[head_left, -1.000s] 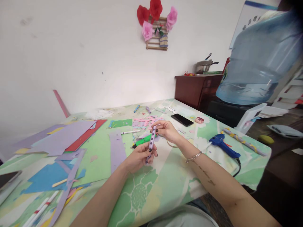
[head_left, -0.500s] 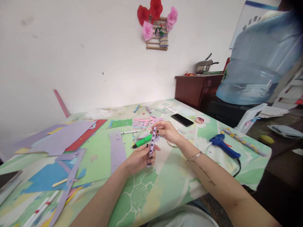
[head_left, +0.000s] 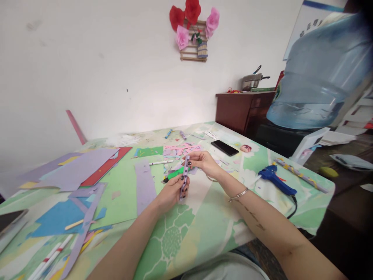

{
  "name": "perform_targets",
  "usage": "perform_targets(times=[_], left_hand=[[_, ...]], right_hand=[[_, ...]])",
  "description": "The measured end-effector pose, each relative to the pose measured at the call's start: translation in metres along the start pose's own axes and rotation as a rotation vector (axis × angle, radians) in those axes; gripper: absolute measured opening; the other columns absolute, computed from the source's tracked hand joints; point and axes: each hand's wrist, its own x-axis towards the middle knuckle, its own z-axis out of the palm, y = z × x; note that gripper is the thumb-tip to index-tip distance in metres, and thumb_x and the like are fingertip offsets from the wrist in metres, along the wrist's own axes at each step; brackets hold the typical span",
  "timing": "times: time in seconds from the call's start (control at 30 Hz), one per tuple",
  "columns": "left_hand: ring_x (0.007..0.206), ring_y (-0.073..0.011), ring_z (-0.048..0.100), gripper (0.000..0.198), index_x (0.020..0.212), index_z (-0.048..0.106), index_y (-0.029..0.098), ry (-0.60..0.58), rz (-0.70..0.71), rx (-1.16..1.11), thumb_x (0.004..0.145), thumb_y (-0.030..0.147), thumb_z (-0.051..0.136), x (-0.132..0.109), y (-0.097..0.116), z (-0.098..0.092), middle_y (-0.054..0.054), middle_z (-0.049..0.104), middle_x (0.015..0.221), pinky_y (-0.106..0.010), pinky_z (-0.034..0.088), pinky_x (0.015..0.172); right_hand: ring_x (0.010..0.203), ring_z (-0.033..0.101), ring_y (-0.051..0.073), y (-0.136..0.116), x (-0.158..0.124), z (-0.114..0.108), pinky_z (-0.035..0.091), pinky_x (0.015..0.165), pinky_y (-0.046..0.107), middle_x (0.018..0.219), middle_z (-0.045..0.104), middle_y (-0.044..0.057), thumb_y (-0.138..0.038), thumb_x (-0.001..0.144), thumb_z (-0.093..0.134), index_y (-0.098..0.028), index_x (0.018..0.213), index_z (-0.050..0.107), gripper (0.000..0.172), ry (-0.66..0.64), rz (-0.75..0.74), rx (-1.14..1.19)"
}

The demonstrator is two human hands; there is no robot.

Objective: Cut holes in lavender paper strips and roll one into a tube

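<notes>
A slim lilac paper tube with dark dots (head_left: 185,177) is held nearly upright above the table, tilted a little. My left hand (head_left: 171,191) wraps its fingers round the lower part, thumb on the front. With thumb and fingertips, my right hand (head_left: 202,163) pinches the tube near its top. Just behind the tube lies a green utility knife (head_left: 174,174) with a black end, partly hidden by the hands. A light green paper sheet (head_left: 122,194) and a lilac paper strip (head_left: 145,186) lie to the left of my hands.
A blue glue gun (head_left: 278,181) and a long decorated lilac stick (head_left: 301,175) lie at right. Behind my hands are a black phone (head_left: 224,147) and pink paper scraps (head_left: 182,149). Coloured paper (head_left: 72,167) is stacked at left. A large water bottle (head_left: 317,74) stands beyond the table.
The dotted tube has shifted slightly left and turned a little in my fingers. My left fingers have closed more around it, and my right hand has moved slightly left with it.
</notes>
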Motion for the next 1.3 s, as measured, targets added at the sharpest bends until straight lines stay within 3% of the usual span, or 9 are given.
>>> perform_targets(times=[0.53, 0.97, 1.3], left_hand=[[0.053, -0.0068, 0.034, 0.016, 0.079, 0.053, 0.015, 0.003, -0.031, 0.044, 0.082, 0.031, 0.055, 0.000, 0.000, 0.001, 0.002, 0.040, 0.067, -0.020, 0.029, 0.051], [0.044, -0.0067, 0.035, 0.024, 0.076, 0.051, 0.017, 0.095, 0.106, 0.279, 0.081, 0.041, 0.053, 0.010, -0.007, -0.009, 0.006, 0.040, 0.054, -0.021, 0.024, 0.046], [0.046, -0.0088, 0.038, 0.020, 0.082, 0.053, 0.018, 0.120, 0.113, 0.369, 0.081, 0.038, 0.051, 0.007, -0.004, -0.008, 0.005, 0.045, 0.053, -0.022, 0.025, 0.049]], right_hand=[[0.060, 0.064, 0.014, 0.000, -0.002, 0.006, 0.049, 0.058, 0.024, 0.068, 0.070, 0.004, -0.025, 0.058, 0.078, -0.012, 0.085, 0.071, 0.031, 0.047, -0.023, -0.020], [0.056, 0.055, 0.010, 0.003, 0.000, 0.010, 0.041, 0.054, 0.023, 0.063, 0.063, 0.002, -0.033, 0.065, 0.073, -0.010, 0.073, 0.068, 0.025, 0.061, -0.044, -0.139], [0.056, 0.054, 0.011, -0.001, -0.003, 0.010, 0.041, 0.053, 0.023, 0.061, 0.062, 0.002, -0.036, 0.070, 0.069, -0.012, 0.073, 0.069, 0.024, 0.006, -0.100, -0.215]])
